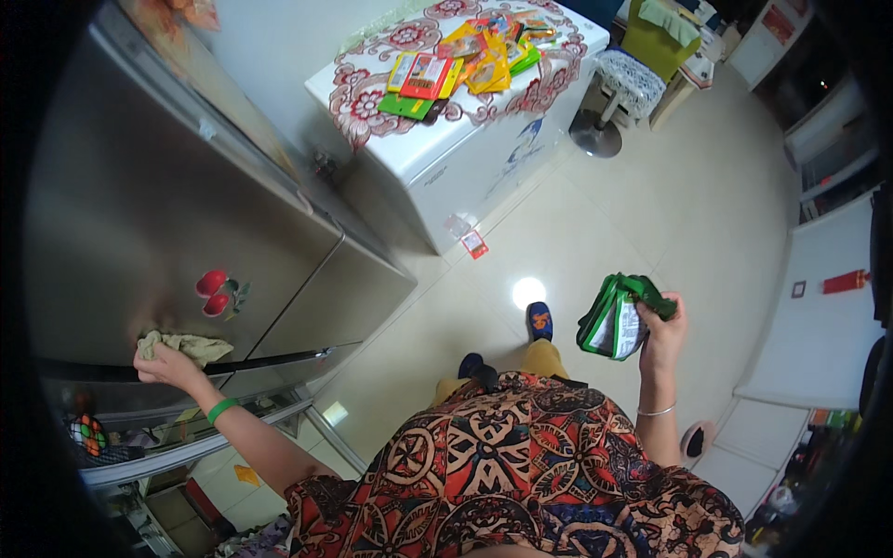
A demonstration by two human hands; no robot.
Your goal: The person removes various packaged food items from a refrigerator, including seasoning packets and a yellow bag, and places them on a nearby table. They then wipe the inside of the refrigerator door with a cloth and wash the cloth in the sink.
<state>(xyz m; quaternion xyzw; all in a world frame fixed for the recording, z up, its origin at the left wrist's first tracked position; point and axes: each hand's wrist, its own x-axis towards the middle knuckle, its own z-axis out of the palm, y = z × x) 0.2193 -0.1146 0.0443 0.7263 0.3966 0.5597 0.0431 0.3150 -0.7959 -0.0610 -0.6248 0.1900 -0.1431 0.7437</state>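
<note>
My left hand [166, 365] grips a crumpled pale cloth [192, 347] at the dark handle strip [286, 358] of a metallic grey refrigerator [139, 230]. A green band circles that wrist. Out to the right, my right hand [663, 333] holds several green packets [614, 317] by their upper corner, and they hang over the floor. White panels with print show on the packets. A red cherry decoration [216, 293] is stuck on the refrigerator door above the cloth.
A white chest freezer [446, 181] stands ahead, with a lace cover [363, 104] and several colourful food packets [481, 59] on top. A small red packet [475, 244] lies on the tiled floor [593, 223] by its base. Behind it are a round-based stool [594, 132] and a green chair [656, 38].
</note>
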